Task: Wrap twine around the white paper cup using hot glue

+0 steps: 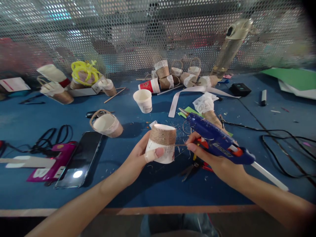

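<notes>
Because it is thin paper with only its upper half bound in jute twine, the paper cup (161, 144) at the centre of the frame would be judged light and easily crushed, best gripped around the lower, bare wall. It is held there by the left hand (138, 158), thumb pressed on the white paper, above the blue table (138, 187). A loose end of twine (181, 144) is pinched against the cup's right side by the fingertips of the right hand (209, 158), which is also closed around a blue glue gun (217, 140), hard plastic, with its nozzle pointing up-left. The twine looks rough and fibrous, offering grip. Finished wrapped cups (172, 77) are clustered at upper centre; a plain white cup (143, 100) stands before them.
</notes>
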Motion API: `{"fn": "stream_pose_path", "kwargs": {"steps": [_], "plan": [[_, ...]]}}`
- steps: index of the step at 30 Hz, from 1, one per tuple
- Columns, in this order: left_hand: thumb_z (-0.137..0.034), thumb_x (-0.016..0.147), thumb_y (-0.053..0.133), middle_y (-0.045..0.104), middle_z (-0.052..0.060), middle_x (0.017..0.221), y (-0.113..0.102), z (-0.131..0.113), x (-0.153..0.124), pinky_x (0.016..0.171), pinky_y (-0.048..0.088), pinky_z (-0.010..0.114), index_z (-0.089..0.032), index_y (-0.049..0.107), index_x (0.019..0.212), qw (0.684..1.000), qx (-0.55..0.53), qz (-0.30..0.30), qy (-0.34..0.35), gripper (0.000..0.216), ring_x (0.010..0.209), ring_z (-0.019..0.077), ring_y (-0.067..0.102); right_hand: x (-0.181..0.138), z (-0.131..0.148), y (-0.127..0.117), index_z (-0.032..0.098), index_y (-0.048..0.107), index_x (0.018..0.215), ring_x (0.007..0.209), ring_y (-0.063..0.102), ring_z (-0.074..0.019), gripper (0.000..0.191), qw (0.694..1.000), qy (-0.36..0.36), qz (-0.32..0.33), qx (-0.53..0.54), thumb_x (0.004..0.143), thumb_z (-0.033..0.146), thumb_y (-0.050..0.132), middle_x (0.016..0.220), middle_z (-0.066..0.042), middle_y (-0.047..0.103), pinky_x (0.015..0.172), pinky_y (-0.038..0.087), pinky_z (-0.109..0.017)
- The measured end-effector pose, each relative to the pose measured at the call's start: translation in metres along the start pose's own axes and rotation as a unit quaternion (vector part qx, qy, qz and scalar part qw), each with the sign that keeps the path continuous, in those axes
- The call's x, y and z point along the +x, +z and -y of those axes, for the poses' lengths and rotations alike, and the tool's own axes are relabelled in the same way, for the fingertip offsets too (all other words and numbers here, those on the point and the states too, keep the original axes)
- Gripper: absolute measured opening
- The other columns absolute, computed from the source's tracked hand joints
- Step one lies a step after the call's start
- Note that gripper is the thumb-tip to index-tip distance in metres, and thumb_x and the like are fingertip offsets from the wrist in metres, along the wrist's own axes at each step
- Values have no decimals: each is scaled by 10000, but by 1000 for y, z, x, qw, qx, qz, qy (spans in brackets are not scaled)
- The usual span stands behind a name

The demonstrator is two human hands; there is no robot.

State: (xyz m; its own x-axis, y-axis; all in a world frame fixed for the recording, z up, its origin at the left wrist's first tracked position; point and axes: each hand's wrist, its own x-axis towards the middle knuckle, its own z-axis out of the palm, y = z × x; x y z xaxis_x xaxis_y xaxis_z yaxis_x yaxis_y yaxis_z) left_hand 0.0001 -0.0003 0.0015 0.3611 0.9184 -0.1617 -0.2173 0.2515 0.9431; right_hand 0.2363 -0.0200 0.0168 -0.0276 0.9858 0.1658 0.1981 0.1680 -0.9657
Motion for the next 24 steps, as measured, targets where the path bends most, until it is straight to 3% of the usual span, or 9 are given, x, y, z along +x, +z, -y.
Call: {"fn": "stream_pose_path", "kwargs": {"steps": [6,14,24], "plan": [[-426,775,844,743,106,1292,1,0,1,949,539,371,-238,653,1377,1000,-21,12,-17,659,1233,347,651,4,-1,3,246,696,841,794,705,-153,101,1000,6,3,19,860,273,791,850,19,720,795,610,-284],[-415,794,823,754,93,1259,1,2,0,858,547,315,-243,673,1366,999,-34,41,-8,616,1176,320,677,4,-4,8,242,678,844,757,684,-151,140,999,20,-6,43,848,289,809,833,22,713,749,597,-290],[-415,780,822,760,108,1223,4,3,0,901,548,379,-225,686,1314,998,-38,42,0,583,1162,347,678,4,-11,10,250,661,875,801,705,-166,165,995,34,17,93,848,279,821,873,14,731,752,589,-313]]}}
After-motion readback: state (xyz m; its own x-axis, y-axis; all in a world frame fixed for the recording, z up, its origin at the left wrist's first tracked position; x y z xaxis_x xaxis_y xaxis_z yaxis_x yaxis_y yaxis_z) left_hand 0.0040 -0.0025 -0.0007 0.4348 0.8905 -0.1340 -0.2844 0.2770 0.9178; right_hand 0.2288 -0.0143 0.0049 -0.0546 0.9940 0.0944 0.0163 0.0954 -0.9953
